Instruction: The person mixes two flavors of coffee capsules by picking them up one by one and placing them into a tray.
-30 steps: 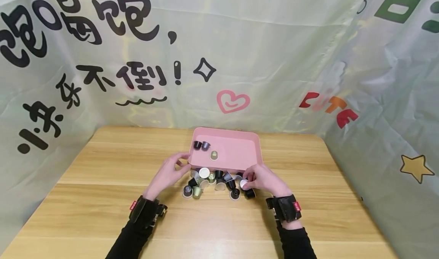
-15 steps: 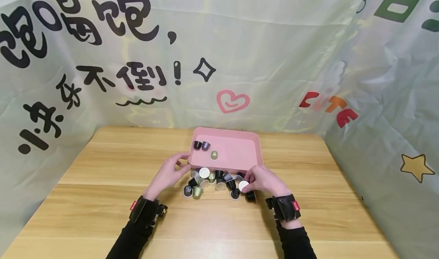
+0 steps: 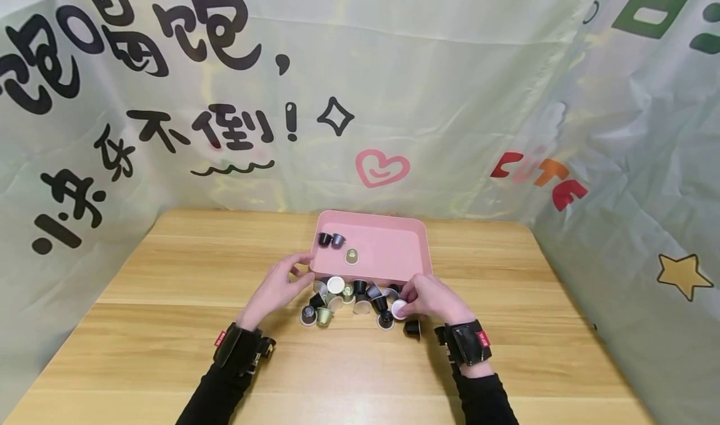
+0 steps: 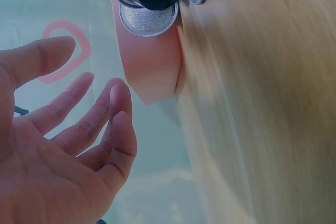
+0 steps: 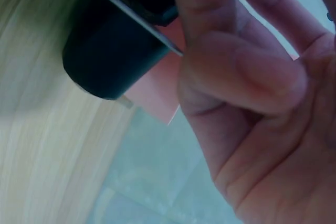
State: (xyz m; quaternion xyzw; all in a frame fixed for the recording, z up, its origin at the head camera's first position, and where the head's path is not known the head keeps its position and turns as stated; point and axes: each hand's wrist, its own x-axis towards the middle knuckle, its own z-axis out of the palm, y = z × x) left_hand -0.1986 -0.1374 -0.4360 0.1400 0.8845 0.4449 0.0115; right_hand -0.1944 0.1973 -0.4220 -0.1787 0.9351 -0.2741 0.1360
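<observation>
Small coffee capsules lie in a cluster on the wooden table, right in front of a pink tray (image 3: 388, 244). My right hand (image 3: 432, 297) pinches a white-lidded capsule (image 3: 398, 310) at the cluster's right end; in the right wrist view thumb and fingers are curled together and hide it. Just nearer to me a black capsule (image 3: 412, 329) lies on its side, also large in the right wrist view (image 5: 113, 45). My left hand (image 3: 277, 287) holds nothing, fingers relaxed and spread beside the tray's front left corner. In the left wrist view, a silver-lidded capsule (image 4: 149, 20) appears beyond its fingertips.
Inside the tray sit a black capsule (image 3: 324, 239), a grey-purple capsule (image 3: 338, 241) and a pale green capsule (image 3: 351, 256). Another white-lidded capsule (image 3: 335, 285) lies in the cluster's left part. A printed cloth backdrop (image 3: 450, 100) rises behind the table (image 3: 197, 362).
The white-lidded capsule at my right fingers has shifted slightly toward me and turned its lid up more. The black capsule beside it has slid nearer to me. My left hand stays put.
</observation>
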